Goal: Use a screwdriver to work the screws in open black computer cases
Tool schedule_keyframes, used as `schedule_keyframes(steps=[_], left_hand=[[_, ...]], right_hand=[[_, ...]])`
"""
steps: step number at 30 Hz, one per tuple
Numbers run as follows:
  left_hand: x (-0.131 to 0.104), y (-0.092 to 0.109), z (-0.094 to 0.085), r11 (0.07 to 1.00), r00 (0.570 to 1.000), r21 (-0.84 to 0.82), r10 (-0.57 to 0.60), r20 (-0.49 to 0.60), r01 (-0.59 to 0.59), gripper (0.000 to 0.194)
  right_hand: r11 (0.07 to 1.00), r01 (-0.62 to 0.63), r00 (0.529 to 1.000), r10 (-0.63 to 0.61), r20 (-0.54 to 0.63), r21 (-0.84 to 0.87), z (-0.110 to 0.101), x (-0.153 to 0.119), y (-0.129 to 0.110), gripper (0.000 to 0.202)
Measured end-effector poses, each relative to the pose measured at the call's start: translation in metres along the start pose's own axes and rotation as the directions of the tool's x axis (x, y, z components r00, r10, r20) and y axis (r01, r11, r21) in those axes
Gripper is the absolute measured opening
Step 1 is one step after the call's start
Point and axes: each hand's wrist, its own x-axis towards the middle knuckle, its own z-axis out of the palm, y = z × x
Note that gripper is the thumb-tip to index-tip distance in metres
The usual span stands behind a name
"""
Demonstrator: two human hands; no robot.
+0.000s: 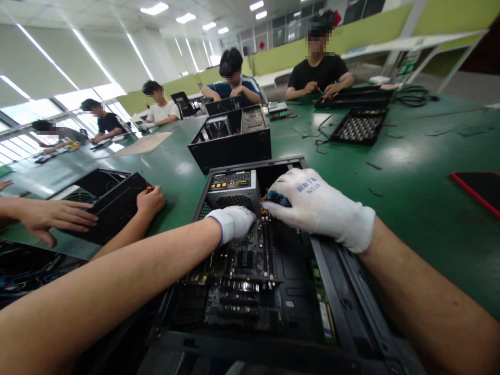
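An open black computer case [289, 346] lies before me, with a motherboard [246, 258] inside and a silver-grey power supply [234, 190] at its far left. My left hand [237, 221], in a white glove, reaches over the motherboard just below the power supply; its fingertips are hidden. Also gloved in white, my right hand [307, 203] has its fingers wrapped round a dark blue and black tool [278, 198] beside the power supply. Some yellow and orange wires show under that tool. Its tip cannot be seen. A green memory stick [323, 302] lies along the case's right side.
At the left, another person's bare hands [58, 214] are at a second black case [113, 208]. Beyond mine stands a third case [234, 140]. A black tray [359, 125], cables [414, 96] and a red-edged black object [478, 190] lie on the green table [422, 156]. Several people sit beyond.
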Motion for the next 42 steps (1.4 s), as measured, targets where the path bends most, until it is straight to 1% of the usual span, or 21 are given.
schedule_keyframes(steps=[5, 12, 17, 22, 25, 28, 30, 34, 37, 42], left_hand=[[-0.0007, 0.0005, -0.0008, 1.000, 0.999, 0.019, -0.003, 0.043, 0.002, 0.046], [-0.0008, 0.0041, -0.0021, 0.999, 0.998, 0.045, -0.013, 0.067, 0.010, 0.049], [-0.0030, 0.0062, -0.0038, 0.998, 0.997, 0.057, 0.007, 0.077, -0.011, 0.052], [-0.0016, 0.0048, -0.0026, 0.998, 0.995, 0.064, 0.007, 0.100, -0.014, 0.048], [0.0001, 0.0018, 0.0003, 0.998, 0.997, 0.058, 0.007, 0.080, -0.011, 0.047], [0.0005, -0.0012, 0.0021, 0.999, 0.999, 0.042, 0.017, 0.037, -0.019, 0.053], [0.0001, -0.0021, 0.0018, 0.999, 1.000, 0.035, 0.017, 0.023, -0.018, 0.054], [-0.0001, -0.0020, 0.0000, 1.000, 1.000, 0.025, 0.003, 0.019, -0.003, 0.047], [0.0005, -0.0013, -0.0011, 1.000, 1.000, 0.019, -0.005, 0.021, 0.005, 0.046], [0.0005, 0.0009, -0.0033, 1.000, 0.999, 0.028, -0.013, 0.044, 0.012, 0.050]], right_hand=[[1.000, 0.004, 1.000, -0.004, 0.006, -0.007, -0.0007, -0.0005, 0.0003, 0.045], [1.000, -0.003, 1.000, 0.003, 0.017, 0.001, -0.0021, -0.0003, -0.0006, 0.045], [1.000, -0.003, 1.000, 0.003, 0.013, 0.019, -0.0010, 0.0004, 0.0003, 0.044], [0.999, -0.008, 1.000, 0.008, 0.003, 0.036, 0.0001, 0.0006, 0.0011, 0.044], [1.000, -0.008, 1.000, 0.008, 0.006, 0.025, -0.0001, 0.0003, 0.0008, 0.045], [1.000, -0.002, 1.000, 0.002, 0.006, 0.015, -0.0003, -0.0001, 0.0003, 0.045], [1.000, -0.003, 1.000, 0.003, 0.000, 0.005, -0.0002, -0.0004, 0.0000, 0.045], [1.000, -0.008, 1.000, 0.008, -0.002, -0.009, 0.0002, -0.0005, 0.0001, 0.046], [1.000, -0.005, 1.000, 0.005, 0.005, -0.003, -0.0003, -0.0003, 0.0000, 0.046], [1.000, -0.001, 1.000, 0.001, 0.007, -0.013, -0.0011, -0.0004, -0.0005, 0.045]])
